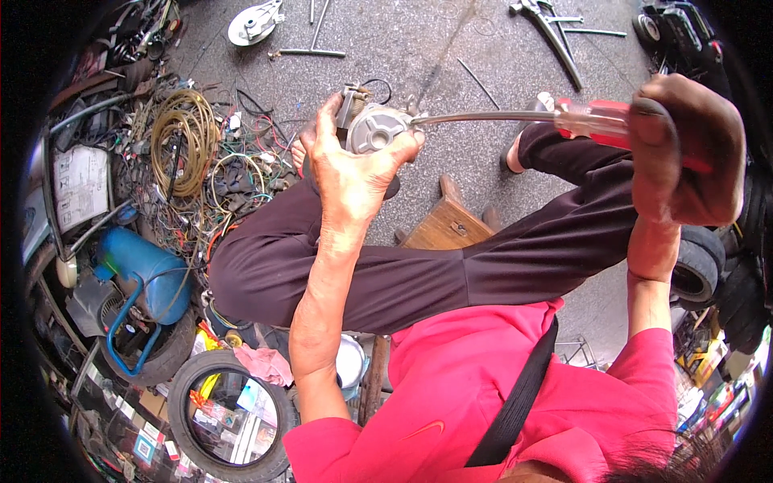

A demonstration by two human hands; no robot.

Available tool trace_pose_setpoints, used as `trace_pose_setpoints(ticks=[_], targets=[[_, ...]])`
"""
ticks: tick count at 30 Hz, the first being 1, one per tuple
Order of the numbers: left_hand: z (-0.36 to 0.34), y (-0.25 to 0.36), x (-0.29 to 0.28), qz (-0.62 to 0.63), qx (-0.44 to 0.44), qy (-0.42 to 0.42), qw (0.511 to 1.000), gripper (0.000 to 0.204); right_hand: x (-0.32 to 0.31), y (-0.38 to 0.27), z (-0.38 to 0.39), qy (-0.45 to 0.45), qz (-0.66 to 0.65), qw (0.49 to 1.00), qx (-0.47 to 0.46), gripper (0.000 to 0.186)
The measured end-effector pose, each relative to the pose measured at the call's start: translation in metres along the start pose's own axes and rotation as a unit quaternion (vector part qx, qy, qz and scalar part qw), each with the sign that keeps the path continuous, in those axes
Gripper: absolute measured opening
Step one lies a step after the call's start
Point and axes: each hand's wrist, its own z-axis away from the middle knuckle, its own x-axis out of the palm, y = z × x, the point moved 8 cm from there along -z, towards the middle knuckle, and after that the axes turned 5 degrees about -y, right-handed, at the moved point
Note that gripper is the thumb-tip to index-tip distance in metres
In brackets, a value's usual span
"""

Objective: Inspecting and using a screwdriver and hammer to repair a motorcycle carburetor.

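My left hand (352,179) grips a small grey cast-metal part (375,133) with a round ribbed face, fingers on its far left side and thumb at its right edge. A coil spring and bracket show at its upper left; its exact kind is unclear. In my right hand (699,157) is a screwdriver (592,121) with a clear and red handle, fingers wrapped round the grip. Its long shaft runs left, almost level, and the tip meets the part's right edge near my left thumb. What the tip sits in is too small to make out.
Below the part stands a low wooden stool (448,225). Wire tangles and a coiled yellowish hose (183,143) crowd the left, with a blue tank (145,270) and a tyre (181,402) nearer. A round metal hub cover (254,22) and a kickstand-like metal piece (555,40) lie ahead.
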Motion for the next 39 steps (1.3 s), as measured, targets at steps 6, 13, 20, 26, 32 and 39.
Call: trace_pose_setpoints(ticks=[6, 13, 20, 26, 32, 39], targets=[[0.002, -0.016, 0.016, 0.183, -0.094, -0.080, 0.975, 0.093, -0.009, 0.018, 0.000, 0.070, -0.198, 0.976, 0.048, 0.014], [0.004, -0.005, 0.015, 0.151, -0.046, -0.100, 0.982, 0.092, -0.011, 0.006, -0.029, 0.100, 0.119, 0.987, -0.026, 0.017], [0.013, 0.030, 0.025, 0.109, 0.083, -0.206, 0.969, 0.092, 0.092, 0.077, 0.015, -0.149, -0.159, 0.943, 0.253, 0.021], [0.026, 0.048, 0.030, 0.217, 0.089, -0.297, 0.926, 0.104, 0.173, 0.069, 0.070, -0.472, -0.261, 0.760, 0.363, 0.083], [0.022, 0.046, 0.022, 0.200, 0.083, -0.293, 0.931, 0.104, 0.191, 0.054, 0.075, -0.474, -0.336, 0.759, 0.294, 0.077], [0.010, 0.058, -0.001, 0.111, 0.130, -0.232, 0.958, 0.084, 0.191, 0.058, 0.086, -0.469, -0.369, 0.664, 0.450, 0.057]])
